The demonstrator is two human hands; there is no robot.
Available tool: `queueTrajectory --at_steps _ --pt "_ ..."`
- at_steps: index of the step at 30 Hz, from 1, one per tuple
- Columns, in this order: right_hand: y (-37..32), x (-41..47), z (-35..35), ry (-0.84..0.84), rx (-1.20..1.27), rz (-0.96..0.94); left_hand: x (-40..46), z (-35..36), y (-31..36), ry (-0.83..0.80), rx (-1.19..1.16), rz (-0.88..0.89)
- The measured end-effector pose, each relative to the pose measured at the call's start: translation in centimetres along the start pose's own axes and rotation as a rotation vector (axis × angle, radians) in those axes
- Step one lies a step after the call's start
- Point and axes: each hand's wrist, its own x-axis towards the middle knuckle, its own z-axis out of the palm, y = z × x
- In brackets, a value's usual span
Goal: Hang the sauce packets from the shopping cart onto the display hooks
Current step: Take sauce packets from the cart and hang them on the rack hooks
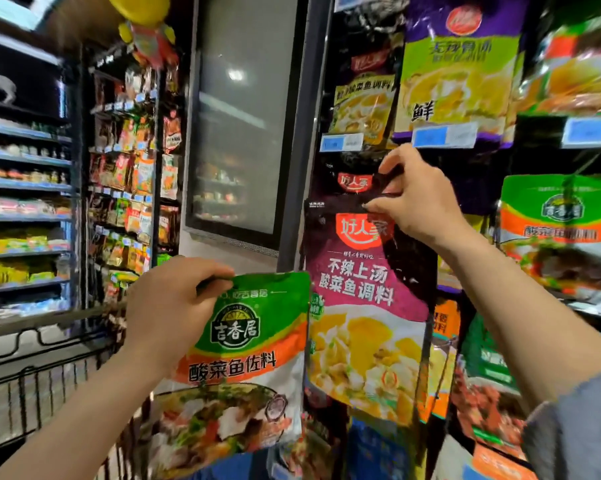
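My right hand [420,199] is up at the display, its grip pinching the top edge of the purple sauce packet [364,306], which hangs straight down below that grip against the rack. I cannot make out the display hook itself behind the fingers, so I judge this packet is being threaded on, not yet seated. Just behind the right grip sits another dark packet [354,181] of the same brand, apparently already hung. My left hand [167,306] is lower and well to the left, its grip pinching the top corner of the green sauce packet [243,358], which dangles beneath it and waits its turn. Matching green packets [558,230] hang to the right of my right grip, a likely home for it. The shopping cart [32,393] rim shows below my left grip; its contents are hidden, so what remains I cannot tell.
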Motion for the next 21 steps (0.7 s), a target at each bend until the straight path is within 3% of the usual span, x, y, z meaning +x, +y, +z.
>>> queueTrajectory --at_steps 11,21 --pt "8.0 10.9 8.5 0.119 0.231 -0.021 8.0 7.6 -2.6 0.132 0.101 0.057" --pt "12.2 17.6 14.0 0.194 0.471 0.018 12.9 11.4 -5.1 0.219 0.15 -0.019"
